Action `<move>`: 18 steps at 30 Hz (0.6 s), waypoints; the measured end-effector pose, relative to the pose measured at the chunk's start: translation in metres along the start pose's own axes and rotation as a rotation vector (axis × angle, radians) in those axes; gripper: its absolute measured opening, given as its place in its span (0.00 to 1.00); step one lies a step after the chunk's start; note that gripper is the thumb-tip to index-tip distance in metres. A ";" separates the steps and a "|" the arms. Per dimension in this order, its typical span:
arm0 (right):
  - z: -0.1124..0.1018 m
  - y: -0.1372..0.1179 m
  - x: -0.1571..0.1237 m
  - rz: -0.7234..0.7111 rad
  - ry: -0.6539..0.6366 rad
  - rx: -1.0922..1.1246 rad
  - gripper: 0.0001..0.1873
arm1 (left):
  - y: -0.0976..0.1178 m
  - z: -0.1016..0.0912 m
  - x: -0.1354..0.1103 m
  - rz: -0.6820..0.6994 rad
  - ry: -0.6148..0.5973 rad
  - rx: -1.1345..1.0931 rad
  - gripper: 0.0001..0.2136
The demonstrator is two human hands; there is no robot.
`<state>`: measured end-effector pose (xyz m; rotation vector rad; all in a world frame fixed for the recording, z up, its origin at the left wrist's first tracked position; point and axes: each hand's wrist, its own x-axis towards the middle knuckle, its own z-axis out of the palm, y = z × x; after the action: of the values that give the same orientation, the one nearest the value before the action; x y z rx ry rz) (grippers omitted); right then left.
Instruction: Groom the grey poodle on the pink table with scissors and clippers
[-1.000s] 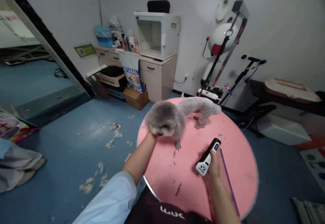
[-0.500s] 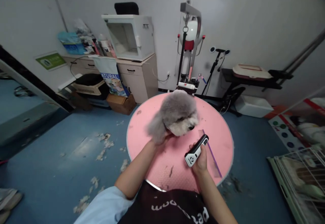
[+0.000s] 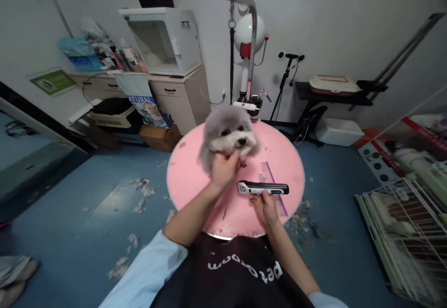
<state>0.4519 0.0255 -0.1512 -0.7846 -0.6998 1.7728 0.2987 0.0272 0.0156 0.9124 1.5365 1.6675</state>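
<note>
Through my feed, my right hand (image 3: 266,208) grasps the clipper (image 3: 262,188) mid-body, over the round, textured pink table (image 3: 188,189); its smooth, rigid casing should handle lightly there. My left hand (image 3: 225,169) grips the fluffy dog (image 3: 226,120) under the chin, likely soft, squirmy. A slender purple comb (image 3: 270,172) lies beyond.

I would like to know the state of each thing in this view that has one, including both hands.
Left hand: closed at the dog's chin
Right hand: gripping the clipper
Dog: on the pink table, face toward camera
Clipper: held roughly level; on or off cannot be told
Comb: lying on the table
Black strap: hanging
Drawer: shut
Cut hair: scattered on floor
</note>
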 end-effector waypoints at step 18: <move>0.156 -0.083 0.036 -0.965 -0.269 -0.870 0.20 | 0.094 -0.047 0.060 0.334 -0.476 0.413 0.12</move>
<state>0.3676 0.0700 0.0022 -0.5694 -1.7331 0.6443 0.2253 0.0482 0.1093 1.7243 1.4625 1.2203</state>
